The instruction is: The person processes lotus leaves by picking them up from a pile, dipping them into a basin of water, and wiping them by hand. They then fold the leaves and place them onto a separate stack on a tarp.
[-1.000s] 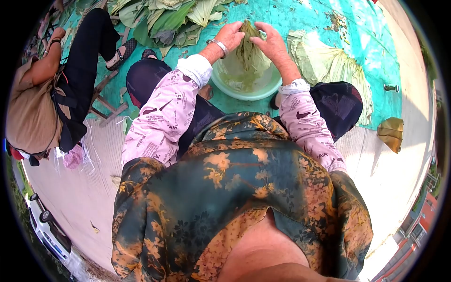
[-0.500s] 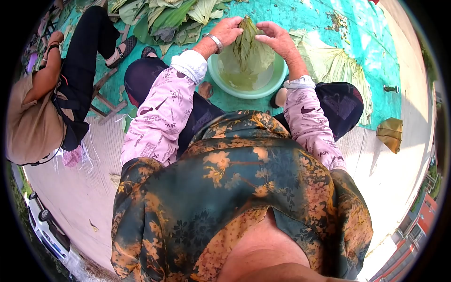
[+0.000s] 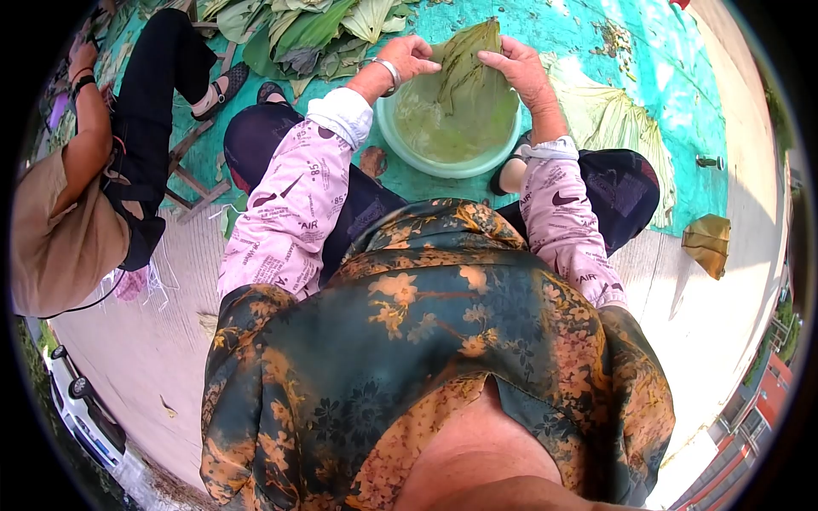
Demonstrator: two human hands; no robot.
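A limp, yellow-green dried leaf (image 3: 469,61) with dark veins hangs over a pale green basin (image 3: 394,146) of cloudy water, its lower part against or in the water. My right hand (image 3: 520,72) pinches the leaf's right edge between thumb and fingers. At the left edge is my left hand (image 3: 410,60), thumb and fingers apart, the thumb tip close to or touching the leaf. A silver bangle circles that wrist.
A pile of large green leaves (image 3: 311,34) lies on the teal tarp (image 3: 682,102) ahead. More pale leaves (image 3: 613,119) spread right of the basin. Another person (image 3: 68,221) sits at left near a wooden stool frame (image 3: 200,200). A folded brown leaf (image 3: 707,245) rests at right.
The leaf has swung from hanging in a narrow bunch to a wider spread, its top shifting right. My left hand has moved slightly left, and my right hand has closed on the leaf.
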